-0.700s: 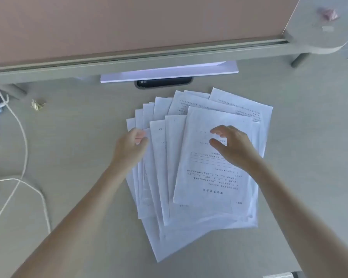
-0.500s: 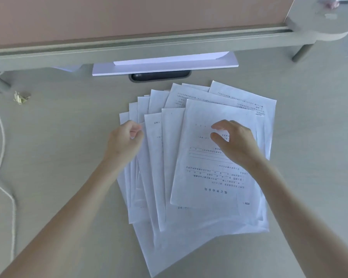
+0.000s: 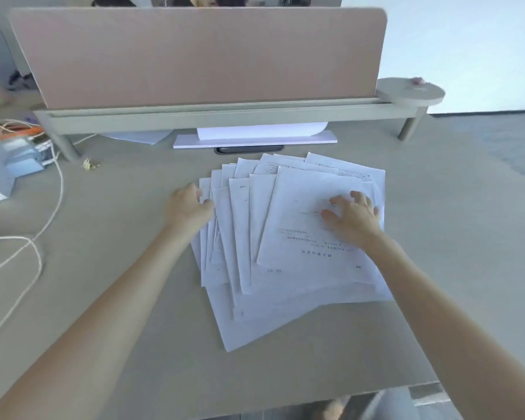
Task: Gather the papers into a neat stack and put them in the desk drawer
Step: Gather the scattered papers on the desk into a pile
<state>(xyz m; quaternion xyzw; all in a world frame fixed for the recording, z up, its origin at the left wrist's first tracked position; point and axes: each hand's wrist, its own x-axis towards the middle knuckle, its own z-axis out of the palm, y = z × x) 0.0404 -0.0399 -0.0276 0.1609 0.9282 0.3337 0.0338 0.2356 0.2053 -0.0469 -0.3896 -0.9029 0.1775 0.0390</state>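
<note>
**Papers fanned on desk, a hand at each side**

Printed papers (image 3: pixel 288 262) spread in a loose fan on the desk (image 3: pixel 119 298). Left hand (image 3: pixel 186 209) curled against the fan's left edge, gripping nothing visibly. Right hand (image 3: pixel 352 218) pressed flat, fingers spread, on the top sheet (image 3: pixel 303 225).

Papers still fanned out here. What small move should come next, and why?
Probably push the left hand rightward against the fanned papers while the right hand pins the top sheet: the sheets' left edges are staggered, not aligned.
</note>
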